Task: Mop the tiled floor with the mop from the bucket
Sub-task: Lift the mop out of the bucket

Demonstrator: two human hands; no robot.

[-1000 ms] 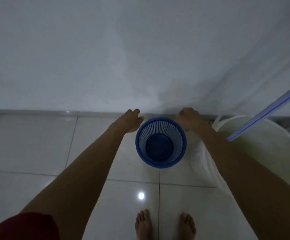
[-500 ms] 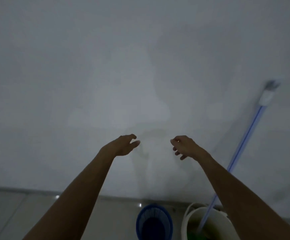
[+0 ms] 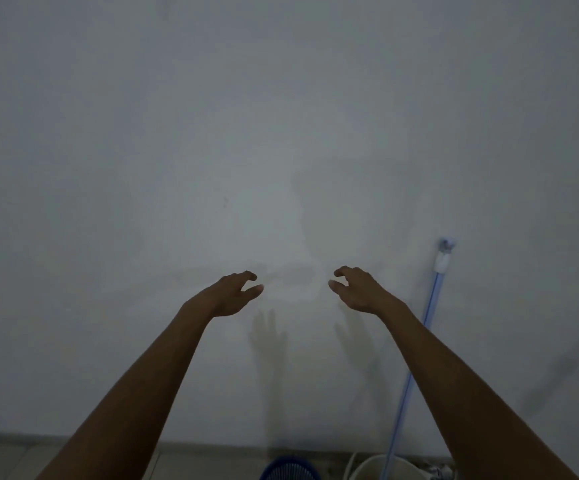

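Hovering side by side before the grey wall, the left hand and right hand hold nothing, fingers loosely curled. At 3 o'clock of the right hand the blue mop handle leans on the wall, running down into the white bucket at 5 o'clock. A blue basket sits at 6 o'clock on the tiled floor.

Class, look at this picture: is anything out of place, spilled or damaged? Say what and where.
Nothing stands out. The mop handle leans on the wall from the white bucket, beside the blue basket. The left hand and right hand are raised, empty.
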